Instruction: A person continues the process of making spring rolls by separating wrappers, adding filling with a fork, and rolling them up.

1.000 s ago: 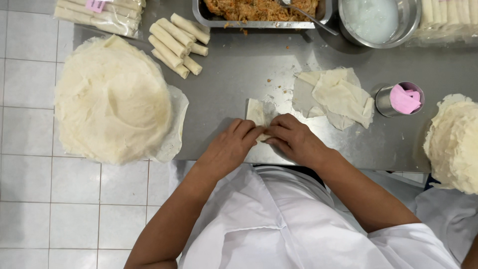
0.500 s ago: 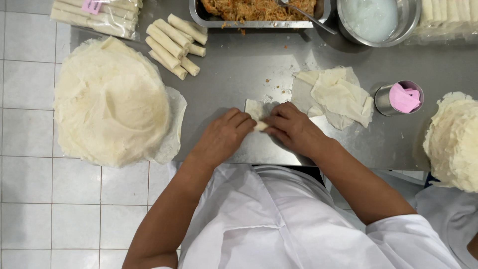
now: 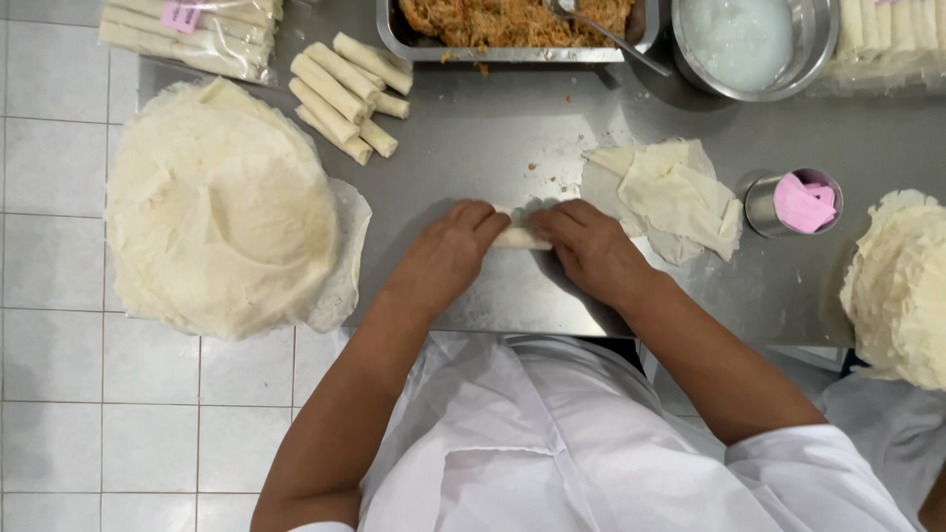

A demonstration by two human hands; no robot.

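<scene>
Both my hands rest on a pale spring roll [image 3: 519,237] lying crosswise on the steel table [image 3: 493,148]. My left hand [image 3: 445,254] covers its left end with fingers curled over it. My right hand [image 3: 591,251] presses on its right end. Only a short middle piece of the roll shows between my fingertips. A pile of finished rolls [image 3: 347,94] lies to the upper left. A metal tray of shredded orange-brown filling [image 3: 512,22] with a spoon [image 3: 601,32] stands at the far edge.
A big stack of round wrappers [image 3: 222,212] sits at the left, and another stack [image 3: 902,286] at the right. Torn wrapper pieces [image 3: 675,192], a small steel cup with pink slips [image 3: 793,202], a bowl of white paste [image 3: 754,39] and bagged rolls [image 3: 187,30] surround the spot.
The open flap of wrapper above my fingers has disappeared into the roll. My hands moved slightly away from me and flattened over the now closed roll.
</scene>
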